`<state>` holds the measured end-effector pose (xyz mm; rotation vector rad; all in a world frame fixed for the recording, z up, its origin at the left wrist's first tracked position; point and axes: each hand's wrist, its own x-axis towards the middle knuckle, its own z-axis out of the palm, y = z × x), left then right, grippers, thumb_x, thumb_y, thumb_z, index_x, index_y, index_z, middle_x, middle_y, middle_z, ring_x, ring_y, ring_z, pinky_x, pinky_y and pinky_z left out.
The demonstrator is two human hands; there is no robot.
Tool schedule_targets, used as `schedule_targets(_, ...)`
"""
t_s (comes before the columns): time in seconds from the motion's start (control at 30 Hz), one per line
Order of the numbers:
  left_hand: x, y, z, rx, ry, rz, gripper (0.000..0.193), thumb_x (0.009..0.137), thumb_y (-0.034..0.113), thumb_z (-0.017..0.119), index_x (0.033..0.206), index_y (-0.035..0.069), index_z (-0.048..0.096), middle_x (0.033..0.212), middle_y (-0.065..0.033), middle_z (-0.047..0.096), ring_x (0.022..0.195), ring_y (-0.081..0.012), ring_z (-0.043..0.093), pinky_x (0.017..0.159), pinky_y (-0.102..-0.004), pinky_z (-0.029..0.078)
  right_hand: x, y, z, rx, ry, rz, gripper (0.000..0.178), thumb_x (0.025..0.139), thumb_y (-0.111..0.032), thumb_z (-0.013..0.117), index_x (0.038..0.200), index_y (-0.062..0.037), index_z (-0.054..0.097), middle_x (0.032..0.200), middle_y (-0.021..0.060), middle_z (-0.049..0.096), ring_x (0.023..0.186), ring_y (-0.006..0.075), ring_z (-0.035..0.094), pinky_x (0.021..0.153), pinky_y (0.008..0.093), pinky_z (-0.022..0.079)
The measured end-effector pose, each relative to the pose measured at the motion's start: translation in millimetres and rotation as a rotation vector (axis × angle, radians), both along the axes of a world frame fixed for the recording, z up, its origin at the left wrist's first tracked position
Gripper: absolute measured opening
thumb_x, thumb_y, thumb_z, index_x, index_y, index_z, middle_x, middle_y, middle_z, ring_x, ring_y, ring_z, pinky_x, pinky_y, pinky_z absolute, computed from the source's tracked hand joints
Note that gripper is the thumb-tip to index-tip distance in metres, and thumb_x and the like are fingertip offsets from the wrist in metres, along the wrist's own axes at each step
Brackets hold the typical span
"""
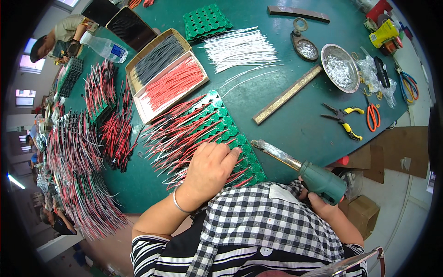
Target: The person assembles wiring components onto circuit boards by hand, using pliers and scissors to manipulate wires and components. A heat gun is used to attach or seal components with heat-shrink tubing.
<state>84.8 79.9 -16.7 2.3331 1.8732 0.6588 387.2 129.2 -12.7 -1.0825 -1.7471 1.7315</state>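
Observation:
My left hand (210,166) rests over a panel of round green circuit boards (226,123), its thumb and forefinger pinched together at the panel's right part. A bit of red wire (240,150) shows at these fingertips. Rows of red, white and black wires (177,124) stand out from the panel toward the left. Low on the right, my right hand (323,207) is wrapped round the green handle of a large soldering iron (323,182). The iron's metal barrel points up and left, its tip just right of the panel and apart from it.
Behind the panel, a cardboard box (134,99) holds black and red wires. White wires (240,48) and bare green panels (205,23) lie farther back. Wired boards (76,147) are heaped left. To the right are a metal bar (286,94), metal bowl (340,68), pliers (344,119) and scissors (373,115).

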Motion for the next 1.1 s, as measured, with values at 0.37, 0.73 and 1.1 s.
schedule_targets(0.37,7,-9,-2,0.055,-0.06,-0.033,0.02,0.069,0.004,0.069,0.089,0.005,0.066,0.073,-0.0039,0.053,0.066,-0.0209,0.052,0.06,-0.0337,0.041,20,-10,-11,0.018,-0.051,0.051,0.04,0.086,-0.019,0.06,0.12,0.0016,0.052,0.097,0.0101,0.062,0.072,0.0161,0.059,0.071,0.029,0.047)
schedule_targets(0.73,13,-11,-8,0.057,-0.061,-0.006,0.02,0.068,0.004,0.07,0.088,0.005,0.066,0.073,-0.0047,0.054,0.066,-0.0218,0.053,0.06,-0.0341,0.042,16,-10,-16,0.182,-0.141,0.066,0.038,0.072,-0.01,0.07,0.106,0.002,0.059,0.101,0.0142,0.063,0.091,0.025,0.062,0.083,0.0334,0.047)
schedule_targets(1.1,13,-11,-10,0.046,-0.045,-0.004,0.018,0.069,0.004,0.069,0.087,0.004,0.066,0.072,-0.0051,0.053,0.066,-0.0223,0.052,0.061,-0.0345,0.042,13,-10,-14,0.142,-0.042,0.057,0.031,0.085,-0.018,0.062,0.11,-0.0001,0.058,0.097,0.0089,0.06,0.082,0.0182,0.059,0.076,0.0316,0.046)
